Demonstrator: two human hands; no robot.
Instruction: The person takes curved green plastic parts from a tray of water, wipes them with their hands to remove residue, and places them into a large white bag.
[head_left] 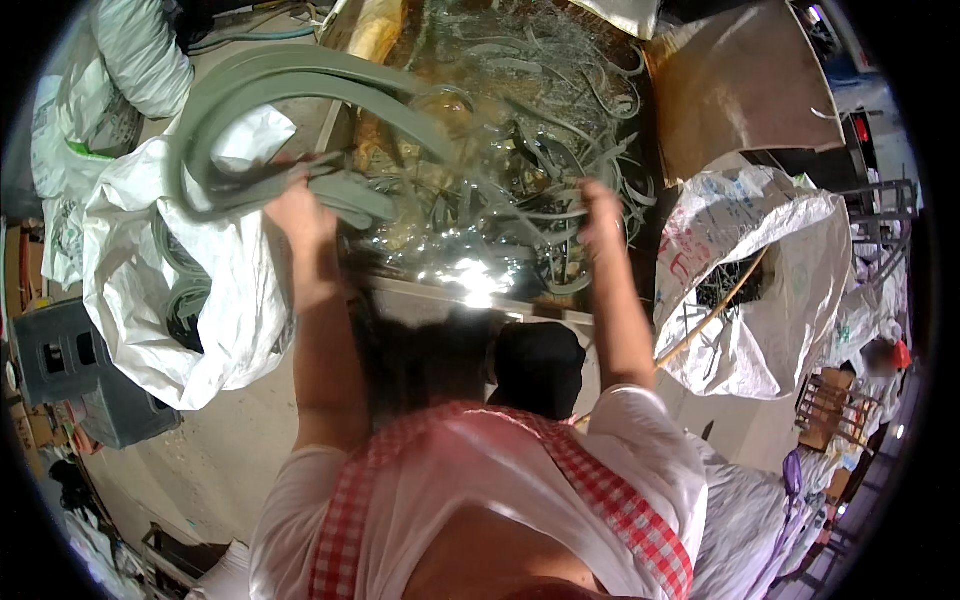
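My left hand (302,208) is closed around a thick bundle of grey-green flexible strips (290,62). The bundle loops up and over to the far side, above the left edge of a water-filled tank (408,298). My right hand (602,218) is over the tank's right part, its fingers closed at the end of a loose grey-green strip (545,214); motion blurs them somewhat. Many more curled strips (620,100) lie in the wet, glinting tank. Part of the water's near side is washed out by bright reflections.
A white woven sack (235,330) with coiled strips inside stands at left. Another open sack (800,290) at right holds dark thin pieces, with a thin stick (715,312) leaning across it. A brown board (740,95) rises beyond. A dark plastic crate (70,350) sits far left.
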